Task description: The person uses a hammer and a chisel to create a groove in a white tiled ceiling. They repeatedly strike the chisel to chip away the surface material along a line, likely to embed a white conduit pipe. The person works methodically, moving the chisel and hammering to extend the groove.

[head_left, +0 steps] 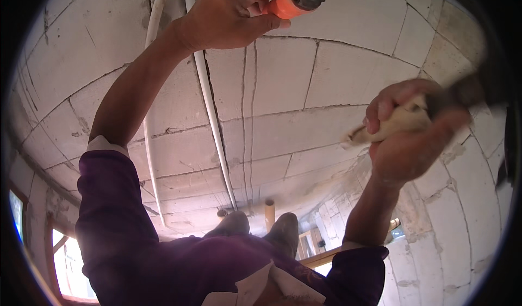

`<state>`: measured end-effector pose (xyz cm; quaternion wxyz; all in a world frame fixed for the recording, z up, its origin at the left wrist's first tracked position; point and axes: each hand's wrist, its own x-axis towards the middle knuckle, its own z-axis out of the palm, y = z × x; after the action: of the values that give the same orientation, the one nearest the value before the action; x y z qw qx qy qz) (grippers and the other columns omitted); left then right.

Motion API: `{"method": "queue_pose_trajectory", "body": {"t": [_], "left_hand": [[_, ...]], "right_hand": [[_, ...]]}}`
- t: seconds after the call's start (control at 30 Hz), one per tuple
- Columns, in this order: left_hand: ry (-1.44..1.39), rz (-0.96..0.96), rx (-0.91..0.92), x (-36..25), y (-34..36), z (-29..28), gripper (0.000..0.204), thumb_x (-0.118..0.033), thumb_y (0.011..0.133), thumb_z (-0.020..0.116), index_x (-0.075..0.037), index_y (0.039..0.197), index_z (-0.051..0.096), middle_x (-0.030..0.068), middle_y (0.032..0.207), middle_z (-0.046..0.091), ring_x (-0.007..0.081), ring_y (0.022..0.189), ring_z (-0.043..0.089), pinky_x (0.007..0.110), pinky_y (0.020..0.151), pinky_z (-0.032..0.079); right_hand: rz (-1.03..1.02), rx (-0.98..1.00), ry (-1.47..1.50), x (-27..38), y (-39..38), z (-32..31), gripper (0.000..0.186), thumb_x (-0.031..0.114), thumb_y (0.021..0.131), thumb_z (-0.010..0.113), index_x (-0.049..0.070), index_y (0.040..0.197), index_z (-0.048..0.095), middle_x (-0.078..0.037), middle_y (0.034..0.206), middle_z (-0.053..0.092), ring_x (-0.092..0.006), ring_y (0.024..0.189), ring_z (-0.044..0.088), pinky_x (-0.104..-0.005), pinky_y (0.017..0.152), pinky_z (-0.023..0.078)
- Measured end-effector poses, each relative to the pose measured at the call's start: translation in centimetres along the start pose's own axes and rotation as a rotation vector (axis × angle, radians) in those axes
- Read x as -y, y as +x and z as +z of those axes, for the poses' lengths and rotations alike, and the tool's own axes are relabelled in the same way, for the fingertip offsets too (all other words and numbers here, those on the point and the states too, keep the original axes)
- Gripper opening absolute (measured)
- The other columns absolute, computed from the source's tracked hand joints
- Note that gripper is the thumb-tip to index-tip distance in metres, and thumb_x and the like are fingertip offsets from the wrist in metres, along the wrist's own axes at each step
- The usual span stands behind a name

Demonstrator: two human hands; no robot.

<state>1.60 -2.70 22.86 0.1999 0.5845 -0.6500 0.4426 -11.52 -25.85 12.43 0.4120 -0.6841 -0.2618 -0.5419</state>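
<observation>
At the top of the view, my left hand [234,15] is closed around a short orange cylinder [283,5]. Its facing end is rough and dark grey; the rest lies behind my fingers, so I cannot tell its kind. To the right and lower down, my right hand [405,148] grips a hammer by its pale wooden handle [401,122]. The dark hammer head [470,91] sticks out to the right, smeared by motion. The two hands are well apart, in front of a pale block wall [348,69].
Two white pipes [211,107] run along the wall beneath my left arm. Two narrow parallel grooves [247,126] are cut in the blocks beside them. My shoes [284,232] show low down, near a tan pipe stub [269,212]. A bright window opening [70,262] lies at lower left.
</observation>
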Motion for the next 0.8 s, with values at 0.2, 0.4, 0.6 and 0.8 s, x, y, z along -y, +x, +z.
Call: {"method": "queue_pose_trajectory", "body": {"t": [0.2, 0.4, 0.6, 0.8], "left_hand": [[0.081, -0.085, 0.078, -0.3, -0.6, -0.3, 0.030, -0.005, 0.076, 0.075, -0.001, 0.105, 0.066, 0.0102, 0.092, 0.069, 0.0186, 0.080, 0.069, 0.031, 0.070, 0.058], [0.099, -0.133, 0.057, -0.3, -1.1, 0.8, 0.030, -0.006, 0.077, 0.075, -0.001, 0.105, 0.066, 0.0091, 0.092, 0.069, 0.0170, 0.081, 0.069, 0.028, 0.073, 0.059], [0.071, -0.073, 0.026, -0.4, -1.5, 1.1, 0.030, -0.004, 0.077, 0.073, -0.001, 0.105, 0.064, 0.0101, 0.090, 0.068, 0.0175, 0.079, 0.069, 0.028, 0.072, 0.058], [0.295, 0.098, 0.017, -1.5, -4.4, 1.2, 0.037, -0.012, 0.069, 0.080, -0.003, 0.100, 0.061, 0.0106, 0.089, 0.067, 0.0188, 0.075, 0.069, 0.027, 0.063, 0.056]], "right_hand": [[0.210, 0.074, 0.006, 0.8, -0.1, 2.3, 0.053, 0.053, 0.098, 0.040, 0.005, 0.078, 0.050, -0.002, 0.061, 0.048, -0.0088, 0.048, 0.044, -0.0239, 0.042, 0.035], [0.324, 0.086, 0.174, -0.9, -1.5, 1.9, 0.052, 0.054, 0.098, 0.037, 0.005, 0.086, 0.050, -0.004, 0.063, 0.048, -0.0088, 0.048, 0.044, -0.0245, 0.041, 0.037], [0.309, 0.096, 0.332, -0.6, -1.9, 1.2, 0.052, 0.053, 0.094, 0.046, 0.003, 0.078, 0.052, -0.001, 0.059, 0.048, -0.0097, 0.050, 0.047, -0.0258, 0.044, 0.037], [0.233, 0.080, -0.092, -1.0, -4.8, 0.1, 0.062, 0.061, 0.095, 0.038, 0.003, 0.076, 0.051, 0.000, 0.055, 0.043, -0.0078, 0.045, 0.041, -0.0249, 0.041, 0.033]]}}
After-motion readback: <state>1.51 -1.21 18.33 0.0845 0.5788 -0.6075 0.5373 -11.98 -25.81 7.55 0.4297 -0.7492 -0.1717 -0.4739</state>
